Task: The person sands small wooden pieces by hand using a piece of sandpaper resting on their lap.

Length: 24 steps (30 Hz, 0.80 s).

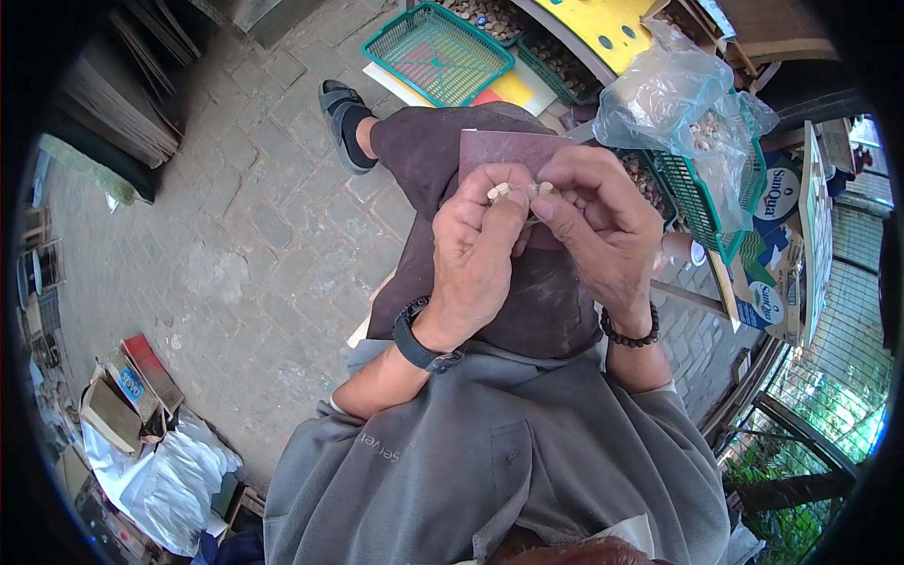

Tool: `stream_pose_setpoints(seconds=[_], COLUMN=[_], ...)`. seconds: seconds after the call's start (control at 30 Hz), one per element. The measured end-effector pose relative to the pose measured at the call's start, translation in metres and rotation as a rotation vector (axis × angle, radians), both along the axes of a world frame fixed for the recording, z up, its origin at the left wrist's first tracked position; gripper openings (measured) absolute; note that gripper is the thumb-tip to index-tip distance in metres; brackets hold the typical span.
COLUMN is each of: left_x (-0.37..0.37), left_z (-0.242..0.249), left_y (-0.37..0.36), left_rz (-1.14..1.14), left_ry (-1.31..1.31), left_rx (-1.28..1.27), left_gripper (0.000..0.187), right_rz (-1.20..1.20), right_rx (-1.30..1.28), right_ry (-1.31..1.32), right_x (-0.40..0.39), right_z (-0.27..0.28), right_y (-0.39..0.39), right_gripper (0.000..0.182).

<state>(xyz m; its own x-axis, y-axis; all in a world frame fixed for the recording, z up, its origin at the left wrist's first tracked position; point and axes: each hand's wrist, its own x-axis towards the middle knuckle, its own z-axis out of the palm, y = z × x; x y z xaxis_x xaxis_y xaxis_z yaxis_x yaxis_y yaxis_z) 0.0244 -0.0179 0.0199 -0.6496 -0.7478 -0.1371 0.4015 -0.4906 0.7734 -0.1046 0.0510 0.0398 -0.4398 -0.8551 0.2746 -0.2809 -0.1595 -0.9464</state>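
Note:
Both hands meet over the lap, fingertips close together. My left hand is closed, pinching small cream-coloured pieces between thumb and curled fingers. A similar small pale piece sits between the thumb and forefinger of my right hand, whose other fingers curl in. What the pieces are is too small to make out. Behind the hands, a flat reddish-brown sheet lies across the dark trousers, partly hidden by the fingers.
A green plastic basket stands beyond the knee, near a yellow board. Right of the hands, another green basket holds small items under clear plastic. Cartons stand farther right. Boxes and white bags lie on the left paving.

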Motion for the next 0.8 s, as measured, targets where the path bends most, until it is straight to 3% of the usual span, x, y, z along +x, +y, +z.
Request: stream_pose_setpoints(seconds=[0.33,0.43,0.5,0.77,0.8], left_x=[0.0,-0.003,-0.004,-0.003,-0.004], left_z=[-0.005,-0.003,-0.008,-0.009,-0.009], left_y=[-0.002,0.0,0.001,-0.005,-0.006], left_rz=[-0.052,0.019,0.044,0.092,0.095], left_ry=[0.009,-0.016,0.011,0.074,0.073], left_rx=[-0.018,0.006,-0.001,0.066,0.081], left_gripper=[0.016,0.017,0.017,0.016,0.017], right_rz=[-0.158,-0.233,-0.249,-0.263,-0.178], right_rx=[0.032,0.142,-0.098,-0.005,0.029], right_ry=[0.172,0.024,-0.379,-0.148,0.169], right_x=[0.01,0.009,-0.002,-0.005,-0.011], right_z=[0.005,0.004,0.007,0.016,0.014], right_y=[-0.003,-0.003,-0.006,0.007,0.012], right_gripper=[0.008,0.011,0.015,0.012,0.013])
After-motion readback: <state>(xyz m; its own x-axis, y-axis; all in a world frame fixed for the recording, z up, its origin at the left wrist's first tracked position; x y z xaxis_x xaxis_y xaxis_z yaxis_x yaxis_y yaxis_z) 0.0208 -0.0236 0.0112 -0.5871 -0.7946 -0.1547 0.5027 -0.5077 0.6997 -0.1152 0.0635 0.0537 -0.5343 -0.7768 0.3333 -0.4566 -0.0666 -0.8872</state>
